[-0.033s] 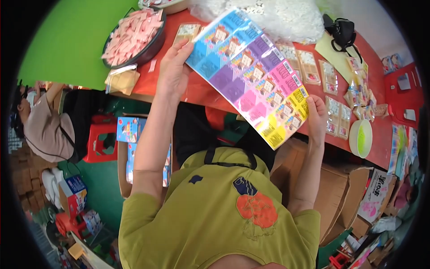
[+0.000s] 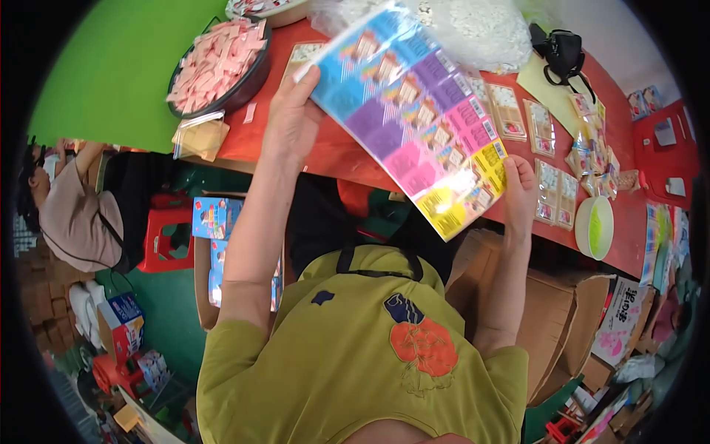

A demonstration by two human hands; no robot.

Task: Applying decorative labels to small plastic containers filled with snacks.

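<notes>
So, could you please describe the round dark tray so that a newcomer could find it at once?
Start at the long red table and go to its end beside the green surface. The tray sits there, left of the left hand; it alone is round, dark-rimmed and heaped with pale pink packets.

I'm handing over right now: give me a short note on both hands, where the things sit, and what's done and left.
Left hand grips the top end of the multicoloured card sheet; right hand grips its yellow lower end, holding it above the red table.
Black bowl of pink packets sits far left; clear blister trays lie right, by a green-and-white bowl.
Done: sheet lifted.
Left: sheet not yet set down.
</notes>
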